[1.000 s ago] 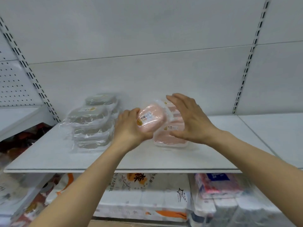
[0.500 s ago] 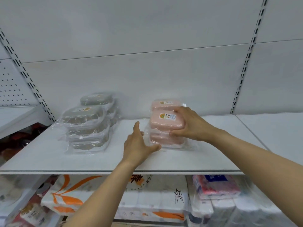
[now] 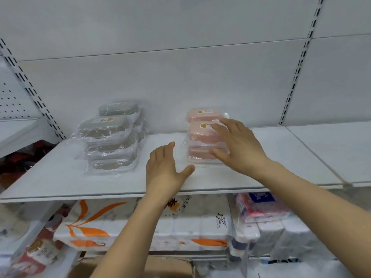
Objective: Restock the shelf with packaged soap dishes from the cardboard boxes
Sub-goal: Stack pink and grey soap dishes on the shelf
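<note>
Shelf (image 3: 60, 183): pink soap dishes (image 3: 202, 135) stacked by colour, apart from grey soap dishes (image 3: 108, 137). Right hand (image 3: 239, 147) spread open against the pink stack, seemingly steadying it; left hand (image 3: 164, 169) open, empty. Cardboard box (image 3: 170, 267) below.

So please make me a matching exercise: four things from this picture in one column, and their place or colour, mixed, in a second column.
Things:
1. pink soap dishes
2. grey soap dishes
3. left hand
4. cardboard box

Descriptions:
A. open, between the two stacks
B. stacked on the left part of the shelf
C. at the bottom edge, below the shelves
D. stacked under the right hand

Pairs: 1-D, 2-B, 3-A, 4-C
</note>
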### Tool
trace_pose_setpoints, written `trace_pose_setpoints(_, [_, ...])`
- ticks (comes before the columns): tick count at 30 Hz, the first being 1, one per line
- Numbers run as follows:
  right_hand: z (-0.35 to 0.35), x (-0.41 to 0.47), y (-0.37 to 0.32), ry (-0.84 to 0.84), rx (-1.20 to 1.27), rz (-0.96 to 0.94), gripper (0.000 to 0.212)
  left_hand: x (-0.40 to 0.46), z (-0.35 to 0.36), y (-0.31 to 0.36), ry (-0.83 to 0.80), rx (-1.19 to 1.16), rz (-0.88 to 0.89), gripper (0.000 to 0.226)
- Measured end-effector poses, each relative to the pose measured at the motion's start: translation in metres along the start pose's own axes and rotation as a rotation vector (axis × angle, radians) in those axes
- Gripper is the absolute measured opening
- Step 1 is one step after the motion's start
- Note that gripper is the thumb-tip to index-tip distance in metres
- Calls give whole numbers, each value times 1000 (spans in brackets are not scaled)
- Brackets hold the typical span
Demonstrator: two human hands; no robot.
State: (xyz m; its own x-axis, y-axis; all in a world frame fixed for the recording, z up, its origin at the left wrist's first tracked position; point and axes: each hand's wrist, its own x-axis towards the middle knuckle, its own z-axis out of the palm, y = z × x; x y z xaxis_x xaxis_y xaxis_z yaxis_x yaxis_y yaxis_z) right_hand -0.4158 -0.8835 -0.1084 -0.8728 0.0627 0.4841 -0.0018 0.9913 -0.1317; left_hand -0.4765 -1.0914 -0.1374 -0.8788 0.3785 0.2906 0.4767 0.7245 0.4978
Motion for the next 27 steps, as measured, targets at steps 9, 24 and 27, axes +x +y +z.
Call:
trace_pose_setpoints(9, [43, -102, -106, -1, 120, -19, 52, -104, -17, -89, 25, 32, 254, 59])
trace_pose_setpoints(24, [264, -252, -177, -947, 223, 239, 62, -245, 115, -287, -616, -155, -386, 50])
trace_pose_setpoints(27, [319, -269, -176, -1062, 170, 229, 69, -268, 167, -315, -729, -141, -431, 53])
